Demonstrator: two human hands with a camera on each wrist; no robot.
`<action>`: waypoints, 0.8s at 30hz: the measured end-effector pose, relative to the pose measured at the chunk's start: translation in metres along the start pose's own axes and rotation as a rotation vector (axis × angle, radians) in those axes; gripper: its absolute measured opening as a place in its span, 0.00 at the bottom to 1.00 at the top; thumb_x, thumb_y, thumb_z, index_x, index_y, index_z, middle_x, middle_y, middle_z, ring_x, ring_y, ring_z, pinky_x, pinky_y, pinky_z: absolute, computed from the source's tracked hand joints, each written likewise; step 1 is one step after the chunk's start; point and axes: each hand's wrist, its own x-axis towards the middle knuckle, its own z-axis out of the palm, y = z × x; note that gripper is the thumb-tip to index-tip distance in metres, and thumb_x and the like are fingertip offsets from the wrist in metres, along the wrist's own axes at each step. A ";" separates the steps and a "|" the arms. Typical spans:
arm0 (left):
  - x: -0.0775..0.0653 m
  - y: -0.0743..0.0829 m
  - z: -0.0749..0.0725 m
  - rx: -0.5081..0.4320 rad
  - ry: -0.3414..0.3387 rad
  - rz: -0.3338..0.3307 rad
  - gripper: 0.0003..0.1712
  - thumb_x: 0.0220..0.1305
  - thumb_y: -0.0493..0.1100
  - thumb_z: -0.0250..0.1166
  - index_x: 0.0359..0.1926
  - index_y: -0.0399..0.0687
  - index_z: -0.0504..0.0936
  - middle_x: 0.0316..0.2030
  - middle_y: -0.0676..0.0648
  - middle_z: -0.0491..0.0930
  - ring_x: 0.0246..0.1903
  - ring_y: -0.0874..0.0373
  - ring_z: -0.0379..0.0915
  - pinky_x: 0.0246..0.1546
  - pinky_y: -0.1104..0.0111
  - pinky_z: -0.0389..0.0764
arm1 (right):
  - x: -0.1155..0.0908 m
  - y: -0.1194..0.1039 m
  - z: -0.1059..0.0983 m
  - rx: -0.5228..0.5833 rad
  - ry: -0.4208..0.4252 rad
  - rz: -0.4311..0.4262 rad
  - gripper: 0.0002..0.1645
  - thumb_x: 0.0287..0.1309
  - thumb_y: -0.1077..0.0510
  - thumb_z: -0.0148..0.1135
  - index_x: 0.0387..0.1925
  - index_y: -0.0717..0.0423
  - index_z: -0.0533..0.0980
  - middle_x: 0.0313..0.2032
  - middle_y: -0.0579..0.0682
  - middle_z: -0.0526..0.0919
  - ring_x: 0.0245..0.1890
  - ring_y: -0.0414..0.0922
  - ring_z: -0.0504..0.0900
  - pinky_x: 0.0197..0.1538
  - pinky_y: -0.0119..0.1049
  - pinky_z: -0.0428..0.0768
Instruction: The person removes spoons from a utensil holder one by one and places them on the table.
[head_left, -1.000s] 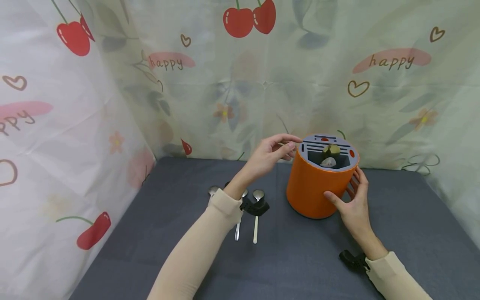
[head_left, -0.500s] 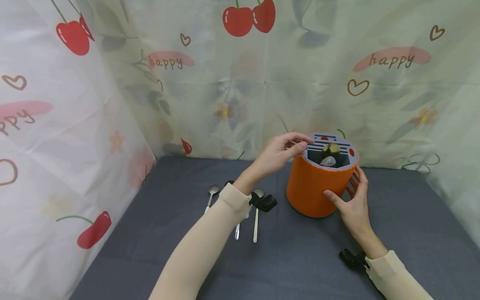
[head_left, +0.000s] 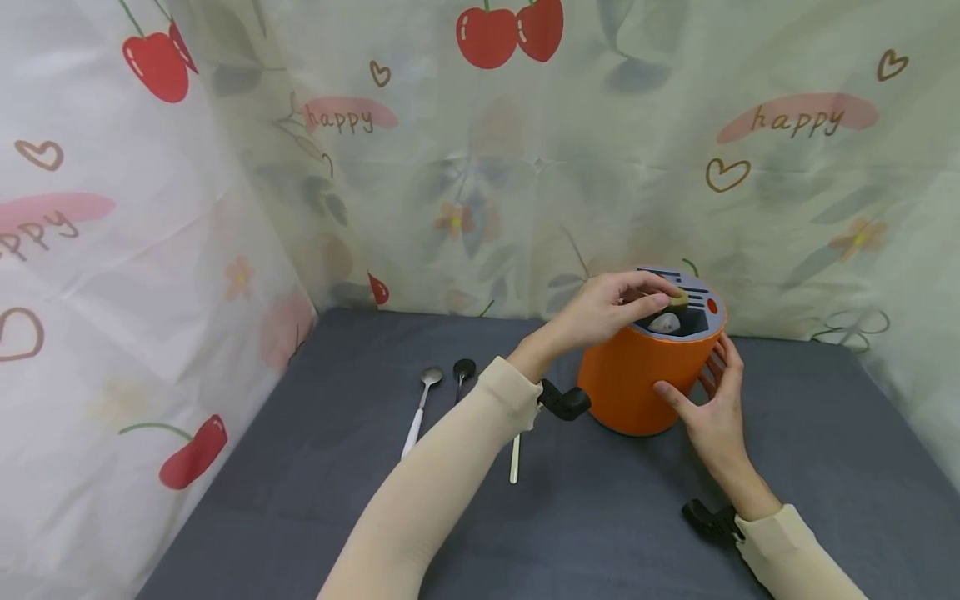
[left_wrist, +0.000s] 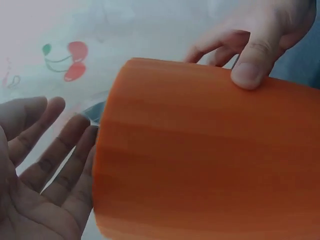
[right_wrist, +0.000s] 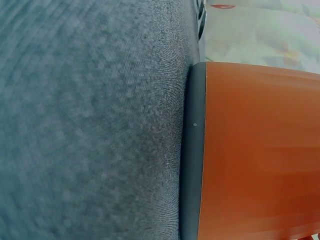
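Observation:
An orange cylindrical knife-and-utensil holder (head_left: 637, 383) stands upright on the table, its grey top cut with slots and an open compartment. Two rounded ends show in that compartment: an olive-gold one (head_left: 679, 298) and a whitish-grey one (head_left: 664, 323). My left hand (head_left: 600, 307) reaches over the top, thumb and fingers apart, fingertips beside the olive-gold end; whether they touch it is unclear. In the left wrist view, the left hand (left_wrist: 45, 175) has its fingers extended past the rim. My right hand (head_left: 712, 417) grips the holder's right side, thumb in front, fingers curled behind.
On the dark grey tablecloth (head_left: 300, 500) left of the holder lie a white-handled spoon (head_left: 412, 429), a black spoon (head_left: 464, 368) and a pale handle (head_left: 514, 458), partly under my left arm. A patterned curtain (head_left: 525, 200) rises behind the table.
My left hand has moved right, from beside the holder's rim to over its open compartment. The right hand keeps its grip. The view has shifted slightly.

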 end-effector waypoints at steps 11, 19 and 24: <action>0.000 -0.001 0.012 0.125 -0.048 -0.026 0.21 0.75 0.47 0.67 0.64 0.46 0.82 0.50 0.53 0.83 0.48 0.71 0.77 0.54 0.82 0.75 | 0.000 -0.002 -0.001 -0.001 -0.008 -0.004 0.60 0.66 0.64 0.70 0.83 0.36 0.42 0.80 0.48 0.48 0.76 0.54 0.56 0.79 0.44 0.55; -0.003 0.002 0.016 0.293 -0.034 -0.083 0.20 0.73 0.48 0.68 0.63 0.51 0.83 0.51 0.57 0.82 0.47 0.73 0.75 0.50 0.83 0.73 | 0.000 -0.001 -0.001 -0.010 -0.008 -0.005 0.60 0.66 0.64 0.70 0.83 0.35 0.42 0.80 0.48 0.48 0.76 0.54 0.56 0.79 0.45 0.55; -0.004 0.001 0.017 0.327 -0.003 -0.102 0.17 0.75 0.49 0.66 0.59 0.51 0.86 0.47 0.59 0.84 0.45 0.73 0.76 0.47 0.83 0.74 | 0.000 0.000 0.000 -0.008 -0.005 0.000 0.59 0.66 0.63 0.70 0.83 0.35 0.42 0.80 0.48 0.49 0.76 0.53 0.57 0.78 0.43 0.56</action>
